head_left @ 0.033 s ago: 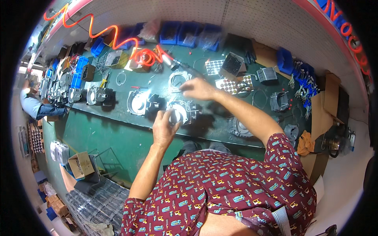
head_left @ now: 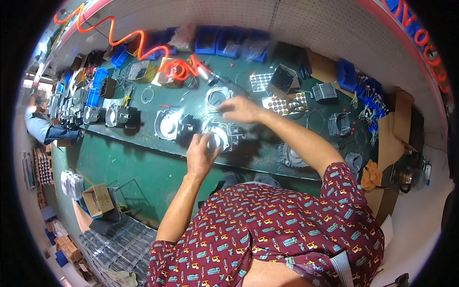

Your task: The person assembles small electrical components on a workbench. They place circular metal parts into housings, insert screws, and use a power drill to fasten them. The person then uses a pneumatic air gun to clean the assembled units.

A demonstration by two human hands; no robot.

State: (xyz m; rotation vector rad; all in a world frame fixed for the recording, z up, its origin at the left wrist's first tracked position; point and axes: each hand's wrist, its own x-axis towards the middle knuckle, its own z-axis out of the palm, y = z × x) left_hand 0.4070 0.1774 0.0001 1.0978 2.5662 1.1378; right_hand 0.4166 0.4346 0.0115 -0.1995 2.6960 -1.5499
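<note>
The left hand is gripping the metal housing, fingers wrapped on its rim; the right hand is hovering above, fingers loosely together.

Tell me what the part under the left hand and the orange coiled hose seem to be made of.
Engine cylinder part under the left hand: apparently cast metal, likely aluminium; dull silver-grey with bright glare on its round face. Orange coiled hose: probably flexible plastic; glossy, evenly vivid colour, holding springy loops.
</note>
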